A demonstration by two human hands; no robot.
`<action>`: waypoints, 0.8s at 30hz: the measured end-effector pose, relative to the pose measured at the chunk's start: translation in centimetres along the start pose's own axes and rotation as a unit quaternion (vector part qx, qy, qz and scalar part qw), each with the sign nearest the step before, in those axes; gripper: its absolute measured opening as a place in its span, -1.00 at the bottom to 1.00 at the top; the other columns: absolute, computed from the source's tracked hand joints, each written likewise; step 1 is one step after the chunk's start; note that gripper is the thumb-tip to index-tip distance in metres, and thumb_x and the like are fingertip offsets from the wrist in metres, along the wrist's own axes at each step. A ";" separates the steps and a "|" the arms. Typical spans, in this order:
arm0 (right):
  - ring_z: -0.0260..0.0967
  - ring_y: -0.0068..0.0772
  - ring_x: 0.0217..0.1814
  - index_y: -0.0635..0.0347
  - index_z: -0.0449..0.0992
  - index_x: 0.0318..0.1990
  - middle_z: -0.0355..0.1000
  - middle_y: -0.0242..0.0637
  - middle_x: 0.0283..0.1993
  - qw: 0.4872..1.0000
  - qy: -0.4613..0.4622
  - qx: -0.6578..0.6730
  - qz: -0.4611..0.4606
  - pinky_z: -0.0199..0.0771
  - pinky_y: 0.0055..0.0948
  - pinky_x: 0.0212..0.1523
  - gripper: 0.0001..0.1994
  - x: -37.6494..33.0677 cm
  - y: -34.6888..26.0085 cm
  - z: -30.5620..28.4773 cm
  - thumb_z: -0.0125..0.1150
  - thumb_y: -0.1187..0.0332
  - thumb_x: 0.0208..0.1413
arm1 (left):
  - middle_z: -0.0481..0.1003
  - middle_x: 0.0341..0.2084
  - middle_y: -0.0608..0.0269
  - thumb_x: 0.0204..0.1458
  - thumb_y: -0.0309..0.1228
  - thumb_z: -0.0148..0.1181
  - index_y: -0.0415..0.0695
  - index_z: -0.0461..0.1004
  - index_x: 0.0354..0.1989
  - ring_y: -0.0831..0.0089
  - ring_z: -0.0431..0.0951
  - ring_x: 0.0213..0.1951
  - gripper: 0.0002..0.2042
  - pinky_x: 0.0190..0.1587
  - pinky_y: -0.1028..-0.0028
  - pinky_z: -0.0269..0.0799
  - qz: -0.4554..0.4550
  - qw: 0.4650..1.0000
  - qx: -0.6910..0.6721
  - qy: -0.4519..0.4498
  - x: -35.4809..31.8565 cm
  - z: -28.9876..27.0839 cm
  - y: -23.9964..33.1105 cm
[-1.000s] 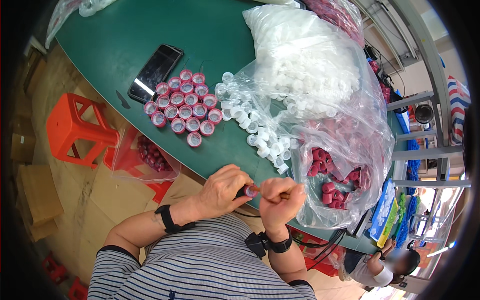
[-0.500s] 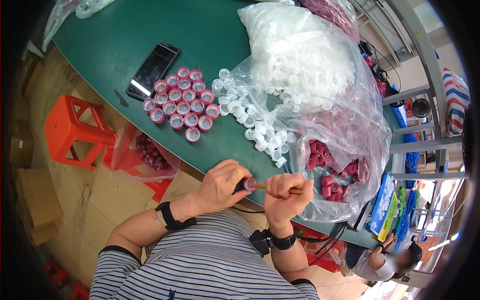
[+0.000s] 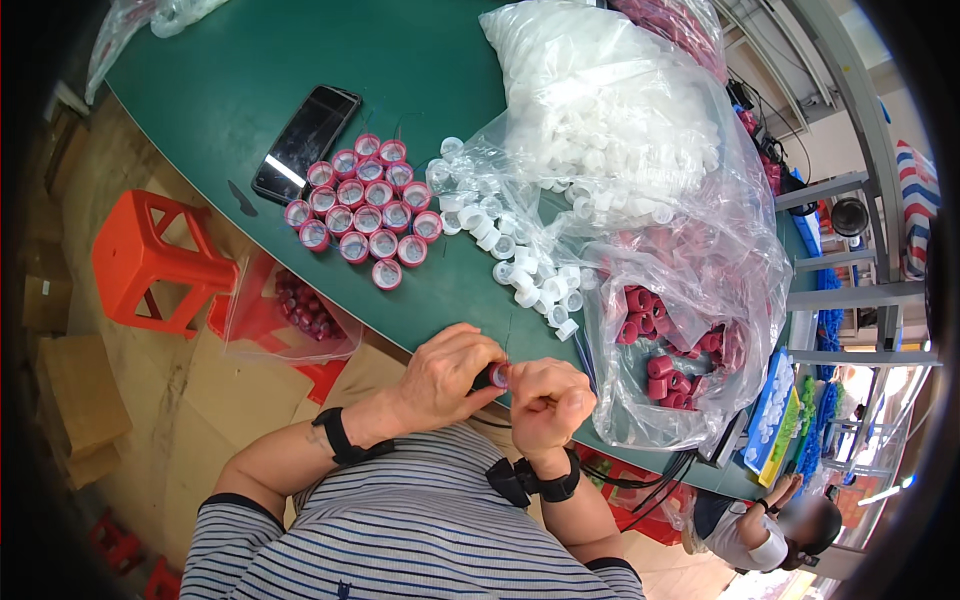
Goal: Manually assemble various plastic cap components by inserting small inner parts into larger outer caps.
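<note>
The crimson cap (image 3: 499, 377) is by the green table's (image 3: 420, 60) near edge, grasped by the left hand (image 3: 445, 368). The clenched right hand (image 3: 548, 403) has moved against it — the stick is now hidden, perhaps pushed inward. No writing is legible — the shirt (image 3: 410, 520) has a small emblem (image 3: 343, 590).

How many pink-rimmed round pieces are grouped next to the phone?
20: the pink-rimmed pieces stand in one cluster on the green table, right of and below the phone, with one piece at its bottom tip. None looks hidden.
</note>
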State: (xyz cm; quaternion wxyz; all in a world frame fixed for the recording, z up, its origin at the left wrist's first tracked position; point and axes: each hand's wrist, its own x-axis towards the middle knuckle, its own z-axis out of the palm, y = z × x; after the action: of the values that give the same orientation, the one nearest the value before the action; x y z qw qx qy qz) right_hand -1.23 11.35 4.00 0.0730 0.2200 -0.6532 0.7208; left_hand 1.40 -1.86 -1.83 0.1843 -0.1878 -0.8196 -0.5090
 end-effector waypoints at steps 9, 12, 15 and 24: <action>-0.18 -0.54 -0.70 0.23 0.21 -0.66 -0.09 -0.47 -0.74 0.982 0.047 0.139 0.120 -0.13 -0.44 -0.61 -0.37 0.5 0.1 -1.2 -0.25 -0.07 0.37 | 0.58 -0.28 0.12 -0.31 -0.53 0.52 -0.19 0.42 -0.16 0.10 0.61 -0.25 -0.52 -0.06 0.18 0.52 0.007 1.000 0.009 0.000 0.1 0.1 -0.1; -0.19 -0.53 -0.73 0.23 0.22 -0.69 -0.07 -0.44 -0.76 0.997 0.039 0.055 0.048 -0.13 -0.43 -0.64 -0.35 -0.3 0.1 -0.2 -0.25 -0.08 0.37 | 0.53 -0.34 0.12 -0.29 -0.53 0.47 -0.19 0.42 -0.19 0.06 0.56 -0.26 -0.57 -0.11 0.19 0.49 0.014 1.000 0.001 0.005 0.1 0.1 0.0; -0.21 -0.56 -0.74 0.19 0.20 -0.68 -0.07 -0.49 -0.76 1.000 0.010 0.000 -0.004 -0.15 -0.43 -0.65 -0.37 -0.4 0.7 -0.2 -0.26 -0.08 0.37 | 0.53 -0.33 0.11 -0.29 -0.53 0.47 -0.19 0.42 -0.19 0.06 0.56 -0.25 -0.57 -0.11 0.19 0.49 0.013 1.000 -0.006 0.007 0.3 0.4 -0.1; -0.16 -0.51 -0.70 0.23 0.25 -0.65 0.00 -0.46 -0.72 0.978 0.058 0.172 0.104 -0.10 -0.42 -0.61 -0.38 0.2 0.7 -1.1 -0.25 -0.06 0.37 | 0.57 -0.29 0.13 -0.30 -0.56 0.49 -0.18 0.41 -0.15 0.09 0.61 -0.26 -0.52 -0.11 0.21 0.52 0.016 1.000 0.008 0.011 0.5 -0.1 -0.1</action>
State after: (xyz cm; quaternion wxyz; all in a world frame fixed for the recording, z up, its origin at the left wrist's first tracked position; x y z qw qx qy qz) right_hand -1.89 12.30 3.39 -0.0032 0.1180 -0.5336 0.8375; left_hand 0.89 -1.92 -1.65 0.2032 -0.1940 -0.8183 -0.5015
